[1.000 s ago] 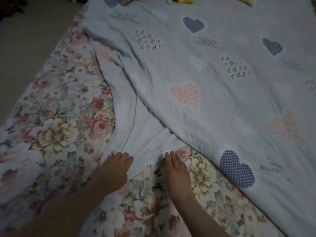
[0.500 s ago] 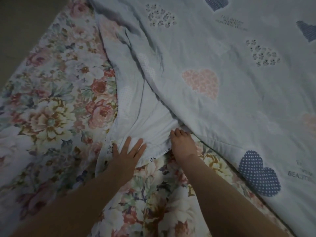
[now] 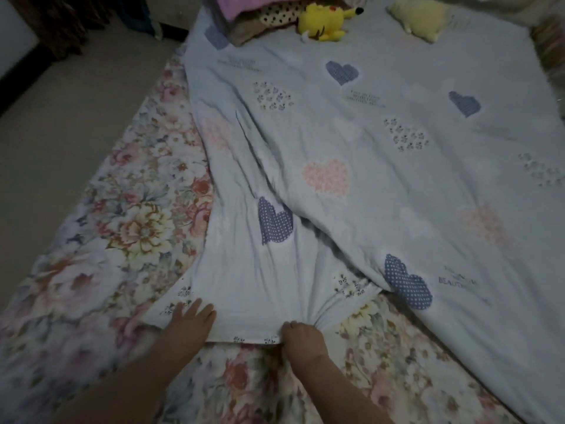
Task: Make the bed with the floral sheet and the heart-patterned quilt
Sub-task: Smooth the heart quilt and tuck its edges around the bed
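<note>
The pale blue heart-patterned quilt (image 3: pixel 367 142) lies spread over most of the bed, with creases running to its near left corner. That corner now shows its printed side. The floral sheet (image 3: pixel 116 228) shows along the left and near edges beneath it. My left hand (image 3: pixel 189 321) rests flat on the quilt's near hem, fingers apart. My right hand (image 3: pixel 301 336) pinches the same hem, and the fabric bunches into folds at its fingers.
At the head of the bed lie a yellow plush toy (image 3: pixel 325 21), a pale yellow cushion (image 3: pixel 422 15) and a pink pillow (image 3: pixel 256 4). Bare floor (image 3: pixel 61 102) runs along the bed's left side.
The folded-under quilt corner has been turned out and drawn toward me, so its white underside no longer shows. Both hands moved back with the hem. The view has tilted up.
</note>
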